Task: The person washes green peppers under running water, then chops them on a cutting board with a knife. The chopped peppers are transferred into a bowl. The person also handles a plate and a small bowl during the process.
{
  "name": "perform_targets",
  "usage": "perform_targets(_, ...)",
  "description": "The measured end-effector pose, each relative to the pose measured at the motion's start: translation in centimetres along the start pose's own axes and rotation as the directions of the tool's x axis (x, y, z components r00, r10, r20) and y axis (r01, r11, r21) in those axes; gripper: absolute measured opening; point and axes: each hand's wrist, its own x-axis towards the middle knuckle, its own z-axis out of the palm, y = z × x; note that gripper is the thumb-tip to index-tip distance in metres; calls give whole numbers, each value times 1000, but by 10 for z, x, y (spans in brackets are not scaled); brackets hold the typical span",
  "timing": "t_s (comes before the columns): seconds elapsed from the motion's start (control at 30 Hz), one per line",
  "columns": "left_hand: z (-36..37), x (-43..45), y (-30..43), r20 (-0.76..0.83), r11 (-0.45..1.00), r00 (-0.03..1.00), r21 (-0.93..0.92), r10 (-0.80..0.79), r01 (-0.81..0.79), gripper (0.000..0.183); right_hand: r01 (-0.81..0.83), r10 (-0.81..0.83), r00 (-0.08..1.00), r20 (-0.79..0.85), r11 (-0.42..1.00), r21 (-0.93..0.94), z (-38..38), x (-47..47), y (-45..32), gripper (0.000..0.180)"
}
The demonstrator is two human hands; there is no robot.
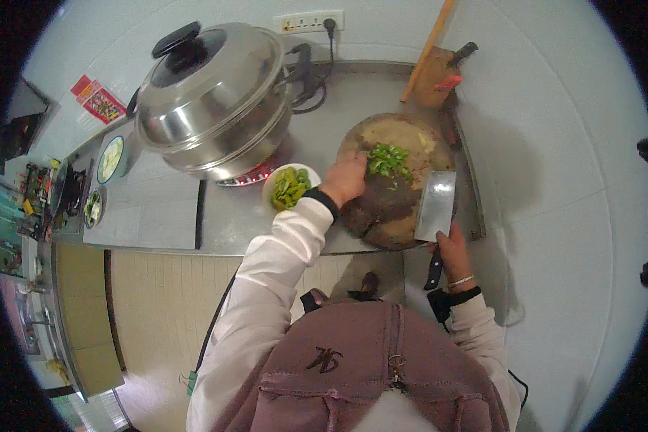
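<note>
My right hand (456, 255) grips a cleaver (436, 205) near the base of its black handle. The broad steel blade lies over the right side of a round, worn wooden chopping board (380, 210). Chopped green vegetable pieces (390, 161) sit in a small pile toward the upper middle of the board. At the pile's left edge is my left hand (348, 179), its fingers curled; whether they hold anything cannot be made out. Just left of that wrist stands a white bowl (270, 191) with cut green peppers (290, 188), partly covered by my sleeve.
A large lidded steel pot (210, 108) stands on a lit cooker (248, 177) at the left. Its cable runs to a wall socket strip (309, 22). A wooden knife block (432, 81) and wooden stick (429, 48) are behind the board. Two food bowls (111, 160) (93, 208) sit far left.
</note>
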Motion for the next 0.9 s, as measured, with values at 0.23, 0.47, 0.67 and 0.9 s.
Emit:
perform_targets(0.23, 22, 78, 20, 169, 995, 984, 90, -47, 32, 72, 92, -78, 994, 82, 978, -187, -13, 31, 25, 20)
perform_targets(0.47, 25, 90, 37, 327, 949, 929, 194, 175, -247, 69, 90, -61, 988, 139, 971, -220, 0, 42, 10, 21)
perform_targets(0.67, 32, 56, 41, 302, 980, 937, 39, 174, -194, 64, 129, -84, 978, 192, 962, -239, 23, 37, 4, 25)
perform_targets(0.9, 49, 18, 36, 135, 961, 991, -277, 23, 16, 58, -82, 77, 946, 316, 997, 0, 61, 23, -2, 14)
